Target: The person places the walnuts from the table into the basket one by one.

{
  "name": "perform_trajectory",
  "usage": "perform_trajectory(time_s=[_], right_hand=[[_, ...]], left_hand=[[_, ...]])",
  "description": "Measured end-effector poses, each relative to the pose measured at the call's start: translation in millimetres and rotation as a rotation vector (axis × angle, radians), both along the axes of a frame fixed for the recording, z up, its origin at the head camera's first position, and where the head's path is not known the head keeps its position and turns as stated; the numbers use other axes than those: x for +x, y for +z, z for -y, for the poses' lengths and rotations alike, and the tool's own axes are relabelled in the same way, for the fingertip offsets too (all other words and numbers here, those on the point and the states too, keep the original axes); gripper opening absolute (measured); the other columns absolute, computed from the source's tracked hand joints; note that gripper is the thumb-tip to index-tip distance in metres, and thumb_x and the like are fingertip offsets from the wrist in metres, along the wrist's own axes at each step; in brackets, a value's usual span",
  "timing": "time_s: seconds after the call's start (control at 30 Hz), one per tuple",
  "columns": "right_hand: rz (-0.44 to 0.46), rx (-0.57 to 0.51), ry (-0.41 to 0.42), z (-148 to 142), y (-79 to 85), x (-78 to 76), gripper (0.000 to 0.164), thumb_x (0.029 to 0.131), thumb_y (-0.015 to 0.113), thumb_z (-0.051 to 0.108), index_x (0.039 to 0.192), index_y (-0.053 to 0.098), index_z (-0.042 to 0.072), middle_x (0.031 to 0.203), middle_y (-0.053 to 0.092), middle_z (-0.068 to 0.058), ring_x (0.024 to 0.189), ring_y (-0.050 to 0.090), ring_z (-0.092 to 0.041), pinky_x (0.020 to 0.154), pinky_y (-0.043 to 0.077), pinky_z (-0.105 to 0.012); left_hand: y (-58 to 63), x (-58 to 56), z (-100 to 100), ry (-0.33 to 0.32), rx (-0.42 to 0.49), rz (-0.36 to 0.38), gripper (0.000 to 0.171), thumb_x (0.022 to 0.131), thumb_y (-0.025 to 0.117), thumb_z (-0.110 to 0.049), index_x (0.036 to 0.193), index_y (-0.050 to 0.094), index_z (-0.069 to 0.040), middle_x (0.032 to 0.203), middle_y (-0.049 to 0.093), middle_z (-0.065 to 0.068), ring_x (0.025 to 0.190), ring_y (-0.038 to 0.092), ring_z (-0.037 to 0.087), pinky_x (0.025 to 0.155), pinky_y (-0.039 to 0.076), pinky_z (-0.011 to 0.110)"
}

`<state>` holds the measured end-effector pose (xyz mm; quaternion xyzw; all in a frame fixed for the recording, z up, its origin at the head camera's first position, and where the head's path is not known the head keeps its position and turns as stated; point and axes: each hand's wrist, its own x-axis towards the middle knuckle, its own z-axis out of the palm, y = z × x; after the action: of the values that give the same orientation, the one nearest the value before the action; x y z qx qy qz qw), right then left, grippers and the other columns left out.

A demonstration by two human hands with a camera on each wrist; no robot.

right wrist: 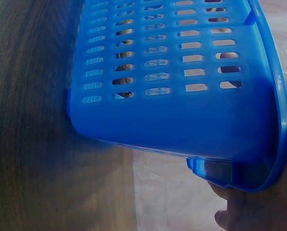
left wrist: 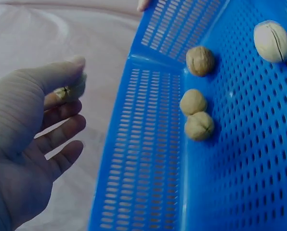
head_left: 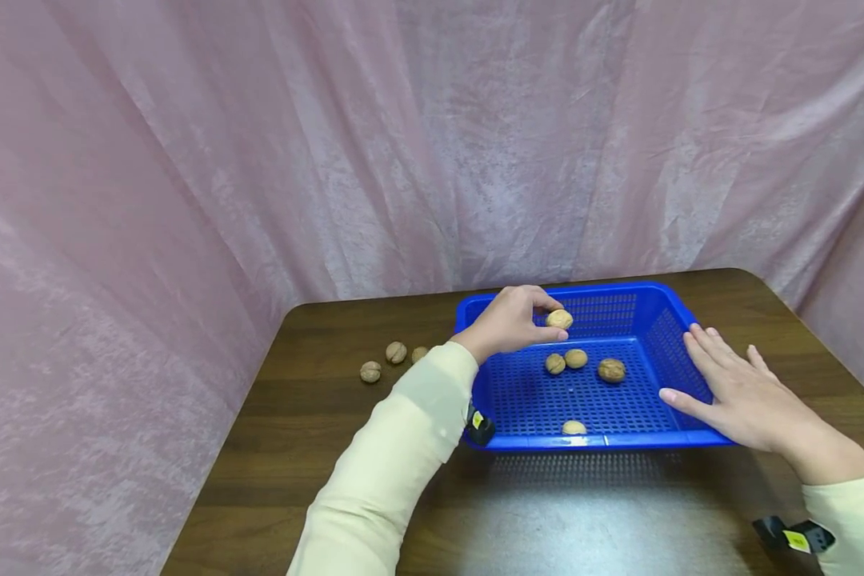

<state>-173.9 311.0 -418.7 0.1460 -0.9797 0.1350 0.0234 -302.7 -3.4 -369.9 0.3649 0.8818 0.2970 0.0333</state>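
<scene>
Far left, we log a pink curtain, its folds running on behind the whole scene. Below it lies the wood-grained surface. On its left part we count three loose walnuts: the first sits nearest the left edge, the second just beside it and farther back, the third partly covered by the pale left sleeve. A black wrist device shows at that cuff.

Next, the left hand: thumb and fingers pinch a pale walnut. From the head view we place that nut before the far inner wall of the blue basket; we cannot tell how high it hangs. In the left wrist view the thumb partly hides it.

Inside the basket, left to right, we note four walnuts on the perforated floor: a small one touching a paler neighbour; between these two in line but well forward, a pale nut half hidden by the near rim; then a larger, darker one, a little apart.

At the right end, the right hand lies along the basket's rim, fingers straight, thumb out over the inside. A second black device shows at the right sleeve.
</scene>
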Motion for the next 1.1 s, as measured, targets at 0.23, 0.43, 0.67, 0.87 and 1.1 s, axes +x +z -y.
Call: perform_trajectory(time_s=[0.23, 0.43, 0.67, 0.87, 1.1], right_hand=[[0.009, -0.015, -0.004, 3, 1.8, 4.6, 0.092, 0.093, 0.053, 0.054, 0.152, 0.010, -0.002, 0.159, 0.002, -0.020, 0.145, -0.011, -0.029, 0.106, -0.020, -0.057], [0.015, -0.029, -0.003, 6, 5.0, 8.5, 0.092, 0.093, 0.054, 0.054, 0.152, 0.011, -0.002, 0.159, 0.002, -0.019, 0.145, -0.010, -0.029, 0.107, -0.018, -0.058], [0.009, -0.033, -0.005, 3, 8.6, 7.7, 0.092, 0.093, 0.055, 0.053, 0.152, 0.011, -0.002, 0.159, 0.001, -0.019, 0.145, -0.011, -0.028, 0.107, -0.016, -0.059], [0.027, -0.042, -0.011, 1, 5.7, 11.1, 0.092, 0.093, 0.054, 0.053, 0.152, 0.011, -0.002, 0.159, 0.002, -0.020, 0.145, -0.011, -0.029, 0.107, -0.015, -0.059], [0.028, -0.052, -0.016, 0, 5.4, 14.4, 0.092, 0.093, 0.055, 0.052, 0.152, 0.009, -0.001, 0.159, 0.000, -0.019, 0.145, -0.013, -0.028, 0.107, -0.017, -0.058]], left_hand=[[-20.2, -18.4, -17, 0.051, -0.035, 0.067, 0.038, 0.081, 0.077, -0.038, 0.114, 0.071, -0.020, 0.102, 0.064, -0.014, 0.093, 0.059, 0.007, 0.075, 0.046, 0.018], [-37.2, -26.1, -17, 0.076, -0.111, 0.076, 0.031, 0.082, 0.077, -0.035, 0.108, 0.074, -0.018, 0.097, 0.067, -0.014, 0.087, 0.058, 0.002, 0.075, 0.046, 0.017], [-46.6, -31.6, -19, 0.043, -0.199, -0.020, 0.008, 0.085, 0.075, -0.028, 0.079, 0.073, -0.023, 0.076, 0.064, -0.017, 0.074, 0.056, 0.000, 0.069, 0.043, 0.015], [-54.2, -31.5, -18, 0.088, -0.172, 0.041, 0.007, 0.083, 0.077, -0.028, 0.086, 0.074, -0.022, 0.080, 0.066, -0.015, 0.076, 0.058, -0.002, 0.071, 0.045, 0.015], [-53.6, -31.0, -19, 0.082, -0.154, 0.058, 0.012, 0.083, 0.077, -0.027, 0.091, 0.074, -0.018, 0.078, 0.066, -0.014, 0.075, 0.058, -0.001, 0.071, 0.044, 0.015]])
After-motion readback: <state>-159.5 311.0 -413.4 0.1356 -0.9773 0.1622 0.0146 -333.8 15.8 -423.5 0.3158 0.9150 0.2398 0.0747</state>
